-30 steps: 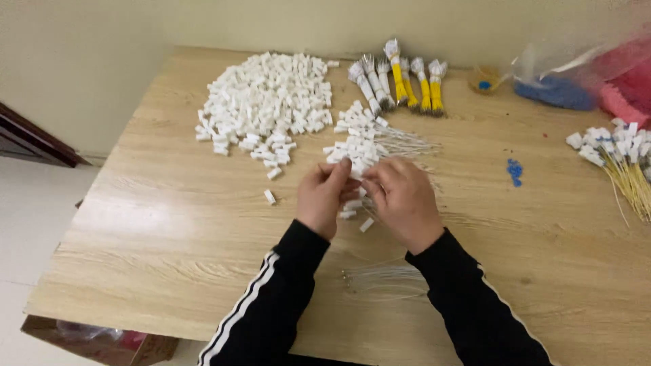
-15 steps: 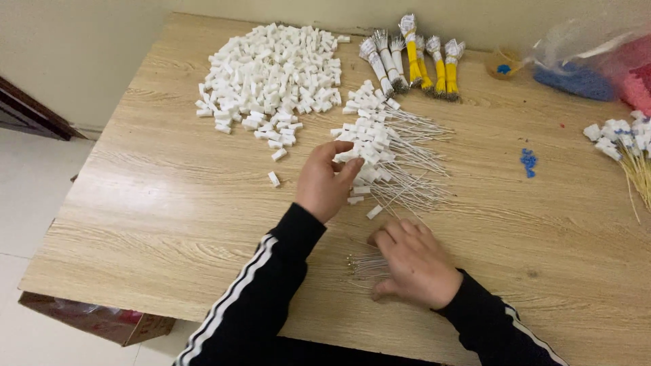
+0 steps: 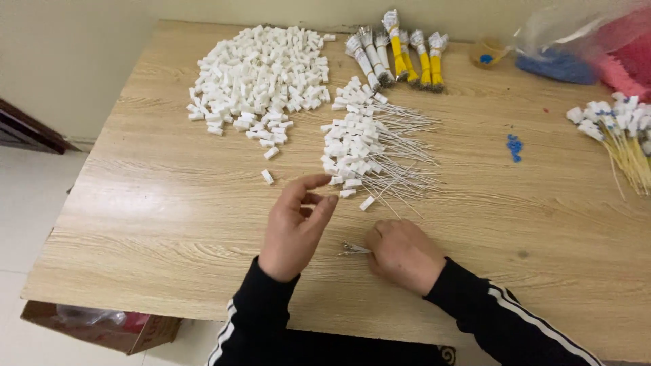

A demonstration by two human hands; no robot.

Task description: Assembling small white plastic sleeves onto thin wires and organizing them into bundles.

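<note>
On the wooden counter (image 3: 156,203) the left hand (image 3: 295,227) hovers just above the surface, its thumb and fingers (image 3: 324,207) curved toward each other with a gap between them; whether anything tiny sits in that pinch cannot be made out. The right hand (image 3: 401,254) rests on the counter close to the near edge, fingers curled down, pinching a small bunch of thin metal pins (image 3: 354,249) whose tips stick out to the left of the knuckles. Just beyond both hands lies a heap of white plastic caps already fitted on pins (image 3: 369,152), the wires fanning out to the right; one loose white cap (image 3: 267,177) lies apart on the left of it. Farther back on the left spreads a bigger pile of loose white caps (image 3: 261,74). At the far edge lie several tied bundles with yellow and white wrapping (image 3: 400,51). On the right side sit a few small blue bits (image 3: 515,146), another bunch of capped yellowish sticks (image 3: 620,132), and a clear plastic bag holding blue and pink material (image 3: 583,44). A cardboard box (image 3: 102,325) stands on the floor under the near left corner
</note>
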